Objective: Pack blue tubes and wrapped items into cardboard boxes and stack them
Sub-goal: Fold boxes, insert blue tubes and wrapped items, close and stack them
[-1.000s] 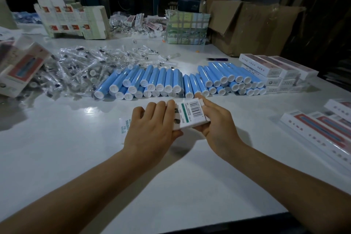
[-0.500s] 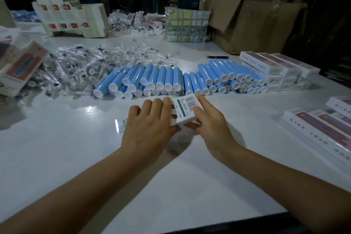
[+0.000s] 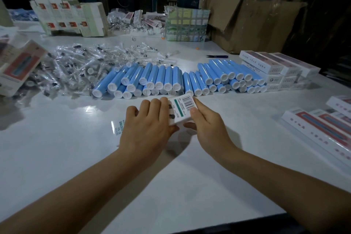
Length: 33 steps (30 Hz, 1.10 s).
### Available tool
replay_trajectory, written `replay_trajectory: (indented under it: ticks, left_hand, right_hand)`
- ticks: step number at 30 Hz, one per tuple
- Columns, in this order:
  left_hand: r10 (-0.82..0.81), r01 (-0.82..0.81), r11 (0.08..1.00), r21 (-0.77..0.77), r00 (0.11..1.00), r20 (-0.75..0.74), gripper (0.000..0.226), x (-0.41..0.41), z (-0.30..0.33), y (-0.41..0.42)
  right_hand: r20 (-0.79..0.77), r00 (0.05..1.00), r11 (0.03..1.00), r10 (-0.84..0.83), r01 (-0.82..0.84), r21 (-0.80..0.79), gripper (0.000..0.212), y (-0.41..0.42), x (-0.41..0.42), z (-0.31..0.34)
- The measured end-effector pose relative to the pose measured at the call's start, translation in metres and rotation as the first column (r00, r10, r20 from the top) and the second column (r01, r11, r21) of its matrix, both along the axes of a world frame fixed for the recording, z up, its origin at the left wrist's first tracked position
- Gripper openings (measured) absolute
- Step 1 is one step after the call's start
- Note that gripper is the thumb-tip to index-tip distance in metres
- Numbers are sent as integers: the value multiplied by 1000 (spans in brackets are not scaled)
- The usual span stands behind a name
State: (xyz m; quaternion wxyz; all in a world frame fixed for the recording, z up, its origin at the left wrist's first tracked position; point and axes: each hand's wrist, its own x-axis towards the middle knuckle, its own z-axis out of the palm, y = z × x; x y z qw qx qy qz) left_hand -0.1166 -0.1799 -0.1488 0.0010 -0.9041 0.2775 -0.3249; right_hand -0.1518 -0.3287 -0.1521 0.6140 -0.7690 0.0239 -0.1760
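White barcoded carton (image 3: pixel 181 109) gripped at 1 end between 2 hands, left hand (image 3: pixel 147 127) fingers curled over it, right hand (image 3: pixel 208 125) thumb and fingers pinching, contents unseen, blue tubes (image 3: pixel 171 80) just beyond

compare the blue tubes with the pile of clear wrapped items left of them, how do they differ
The blue tubes are opaque blue with white caps and lie side by side in rows, caps toward the camera. The wrapped items are clear, crinkly packets with dark parts inside, heaped at all angles. Both lie loose on the white table, and neither hand touches them.
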Motion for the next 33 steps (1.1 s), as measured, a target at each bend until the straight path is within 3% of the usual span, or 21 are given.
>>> replay_trajectory:
  ticks: [11, 13, 15, 17, 18, 19, 20, 21, 22, 23, 25, 27, 33]
  left_hand:
    - [8, -7, 999, 49, 1000, -18, 67, 2, 0, -2]
    - [12, -15, 999, -30, 994, -110, 69, 0, 6, -3]
    - [-86, 34, 966, -258, 978, -192, 69, 3, 15, -3]
    - [-326, 130, 795, -593, 915, -238, 55, 1, 28, -3]
    - [-485, 125, 629, -767, 834, -262, 45, -1, 33, -3]
    - [-636, 17, 413, -911, 722, -275, 38, -3, 37, -1]
    - [-755, -176, 201, -964, 599, -266, 34, -4, 39, 0]
    - [-843, -384, 44, -922, 482, -240, 33, -3, 40, 3]
    - [-900, -539, -48, -841, 389, -198, 37, 1, 37, 5]
    - [-930, -646, -92, -758, 327, -166, 40, 4, 34, 6]
    - [-941, -757, -117, -642, 292, -172, 45, 6, 32, 7]
    - [-934, -790, -119, -602, 294, -201, 49, 8, 29, 3]
    - [-972, -809, -160, -565, 230, -53, 50, 5, 26, 3]
  right_hand:
    - [-19, 992, 984, 123, -119, 135, 47, -2, 2, 0]
    - [11, 989, 978, 148, -148, 149, 44, -1, 0, 1]
    - [59, 985, 974, 160, -168, 155, 53, -1, -2, 3]
    - [87, 981, 978, 176, -185, 102, 59, 1, -4, 4]
    - [94, 978, 980, 184, -190, 52, 53, 2, -5, 4]
    - [97, 975, 980, 199, -199, -8, 48, 4, -7, 4]
    - [97, 971, 974, 220, -214, -69, 49, 5, -9, 5]
    - [93, 964, 963, 249, -236, -133, 52, 7, -10, 4]
    - [83, 958, 947, 275, -255, -195, 57, 9, -11, 4]
    - [69, 954, 931, 293, -268, -250, 64, 11, -12, 4]
    - [47, 959, 900, 281, -247, -358, 74, 13, -12, 3]
    - [45, 968, 878, 247, -204, -432, 78, 13, -11, 1]
    - [11, 978, 857, 209, -177, -484, 67, 10, -5, -9]
